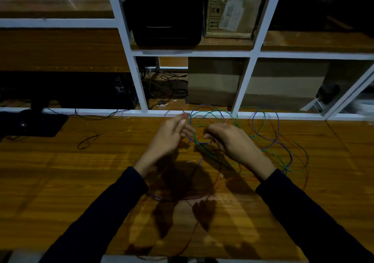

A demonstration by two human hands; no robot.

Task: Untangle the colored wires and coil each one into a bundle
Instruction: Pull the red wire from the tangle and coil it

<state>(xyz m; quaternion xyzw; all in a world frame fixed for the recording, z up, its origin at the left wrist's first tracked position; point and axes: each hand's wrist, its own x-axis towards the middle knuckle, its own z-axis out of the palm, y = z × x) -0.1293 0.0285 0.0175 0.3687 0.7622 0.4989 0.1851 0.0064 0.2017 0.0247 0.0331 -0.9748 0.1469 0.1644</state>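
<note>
A loose tangle of thin wires lies on the wooden table (60, 181), spread from the middle to the right. Green wire (283, 164) and purple wire (278, 121) loop together near the far edge. A red wire (192, 236) trails down toward me. My left hand (168, 137) is raised above the table, fingers extended, pinching a strand near its fingertips. My right hand (232, 141) curls its fingers around green and purple strands at the tangle's left side. Both hands are close together, a little apart.
A short dark wire piece (88, 141) lies alone at the left. A black monitor base (34, 123) stands at the far left corner. A white window frame (141, 112) runs along the table's far edge, with boxes and cables behind the glass.
</note>
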